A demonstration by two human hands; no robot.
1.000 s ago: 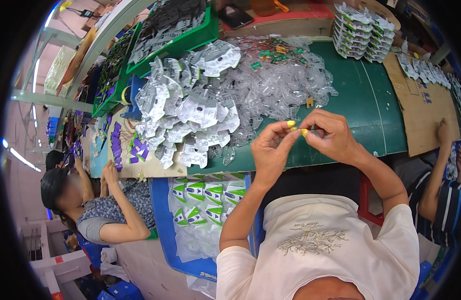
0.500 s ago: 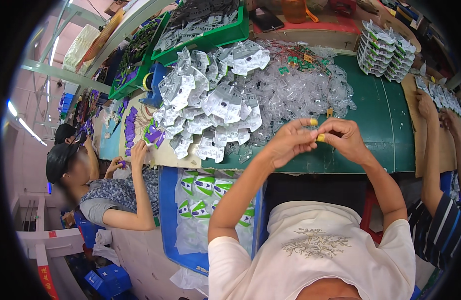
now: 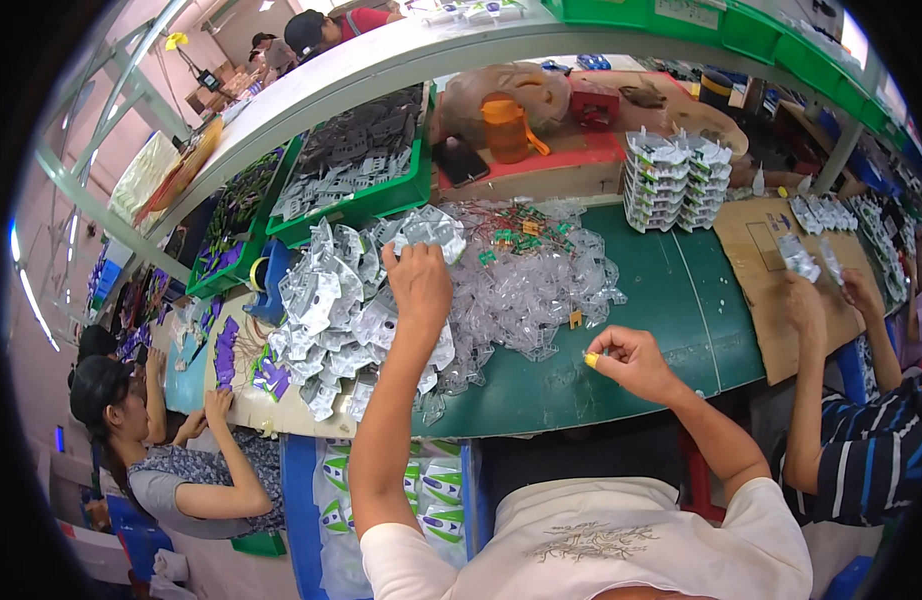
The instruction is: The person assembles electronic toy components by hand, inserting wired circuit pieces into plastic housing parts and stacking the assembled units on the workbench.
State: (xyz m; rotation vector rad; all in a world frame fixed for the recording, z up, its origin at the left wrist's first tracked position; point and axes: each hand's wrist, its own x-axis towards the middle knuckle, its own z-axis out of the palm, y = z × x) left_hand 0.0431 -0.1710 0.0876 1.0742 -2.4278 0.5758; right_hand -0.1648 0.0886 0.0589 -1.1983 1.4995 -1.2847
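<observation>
Item, nearest: right hand (image 3: 631, 362), fingers pinched together on a small yellow piece (image 3: 591, 359), held just above the front part of the green table mat (image 3: 681, 300). A second small yellowish part (image 3: 575, 320) lies on the mat just beyond it.

Item: left hand (image 3: 418, 283), stretched forward well apart from the right, fingers curled down onto the heap of clear plastic blister shells (image 3: 526, 285); whether it grips one I cannot tell. To the left of the hand, silvery backed blister packs (image 3: 326, 310) lie piled against that heap.

Item, sides: a person in a striped shirt (image 3: 871, 460) at the right, hands on small packs over a brown cardboard sheet (image 3: 771, 250); a seated person in a grey top (image 3: 181, 480) at the left, by purple printed cards (image 3: 226, 350).

Item, beyond the heap: small green and red pieces (image 3: 511, 235) among the clear shells; a stacked block of white packs (image 3: 671, 180); a green bin (image 3: 356, 175) holding grey parts; an orange bottle (image 3: 506, 125) on a red surface.

Item, farthest: a grey shelf beam (image 3: 401, 55) spans the bench.
</observation>
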